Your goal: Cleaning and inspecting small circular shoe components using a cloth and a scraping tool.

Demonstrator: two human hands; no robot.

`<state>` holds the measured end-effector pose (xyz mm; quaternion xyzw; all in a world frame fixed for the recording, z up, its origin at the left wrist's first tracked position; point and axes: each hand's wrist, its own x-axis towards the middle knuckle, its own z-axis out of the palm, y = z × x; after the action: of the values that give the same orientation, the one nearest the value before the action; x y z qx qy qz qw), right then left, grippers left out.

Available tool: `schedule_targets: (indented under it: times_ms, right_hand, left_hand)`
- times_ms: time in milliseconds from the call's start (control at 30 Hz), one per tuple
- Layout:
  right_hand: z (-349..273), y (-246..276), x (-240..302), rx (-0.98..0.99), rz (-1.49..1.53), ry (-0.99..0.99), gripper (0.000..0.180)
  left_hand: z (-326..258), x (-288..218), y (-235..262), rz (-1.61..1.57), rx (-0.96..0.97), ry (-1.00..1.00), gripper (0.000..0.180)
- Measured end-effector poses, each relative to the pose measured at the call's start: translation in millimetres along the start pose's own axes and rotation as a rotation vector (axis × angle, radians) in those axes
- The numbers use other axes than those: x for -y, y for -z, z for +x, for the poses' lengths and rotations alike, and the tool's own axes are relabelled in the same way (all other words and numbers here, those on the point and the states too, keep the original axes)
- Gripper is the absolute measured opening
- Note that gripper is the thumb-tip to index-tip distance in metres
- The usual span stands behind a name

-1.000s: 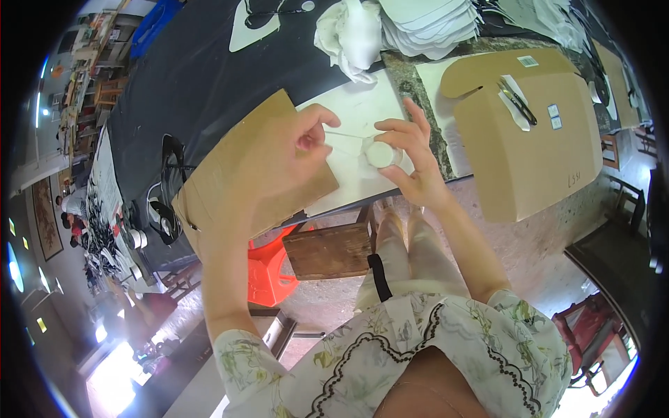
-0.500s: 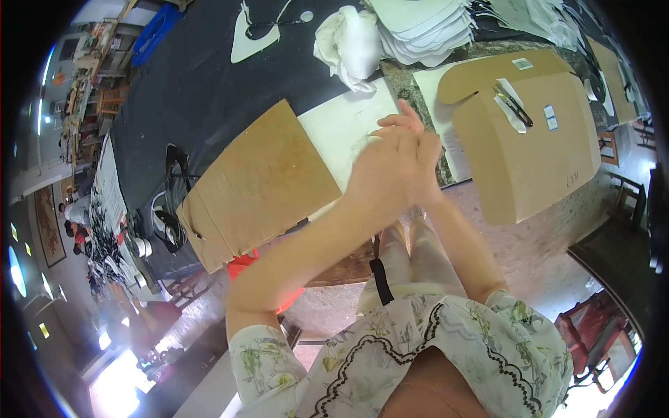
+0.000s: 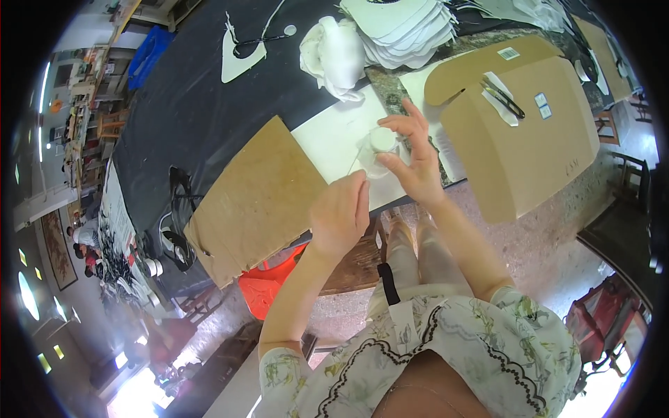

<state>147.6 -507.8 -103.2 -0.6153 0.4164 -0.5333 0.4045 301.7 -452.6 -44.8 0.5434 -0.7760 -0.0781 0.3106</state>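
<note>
My left hand (image 3: 339, 212) is closed in a pinch at the near edge of a white sheet (image 3: 331, 129). A thin line shows close to its fingertips; what they hold is too small to make out. Just beyond stands a small white round-topped thing (image 3: 382, 140) with a paler, translucent-looking lower part, perhaps a spool or a capped bottle. My right hand (image 3: 417, 157) curves around its right side, thumb and fingers apart. I cannot tell whether they touch it. To the left lies a brown cardboard sheet (image 3: 258, 198), overhanging the table's near edge.
A folded carton (image 3: 519, 153) on the right bears tweezers (image 3: 505, 101) on a white scrap. Farther back are a crumpled white cloth (image 3: 331, 56) and stacked white cut pieces (image 3: 401, 31). A red stool (image 3: 268, 282) stands below the table's edge.
My hands were crossed over each other; now they are apart. The left has drawn back toward me and left, uncovering the white round-topped thing. The view has shifted slightly.
</note>
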Motion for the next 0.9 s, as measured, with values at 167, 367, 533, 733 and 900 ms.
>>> schedule_targets:
  times_ms: [167, 367, 533, 733, 900]
  right_hand:
    - [-5.1, 2.8, 0.0, 0.04, -0.078, -0.021, 0.039]
    - [-4.9, -5.9, 6.8, 0.053, -0.079, 0.072, 0.036]
    - [-8.0, -12.4, 6.1, 0.046, -0.025, 0.065, 0.031]
    - [-5.4, -22.5, -3.5, -0.056, -0.023, 0.037, 0.029]
    - [-3.4, -19.5, 5.6, -0.063, -0.017, 0.02, 0.031]
  left_hand:
    - [24.6, -1.5, 22.0, -0.296, 0.208, 0.409, 0.009]
    - [71.6, 45.6, 21.7, -0.506, 0.321, 0.59, 0.015]
    - [95.1, 11.8, 4.6, -0.254, 0.536, 0.578, 0.011]
    - [43.9, -20.9, -8.2, 0.464, 0.252, -0.192, 0.012]
    - [32.0, -7.2, -1.6, 0.22, 0.046, -0.277, 0.015]
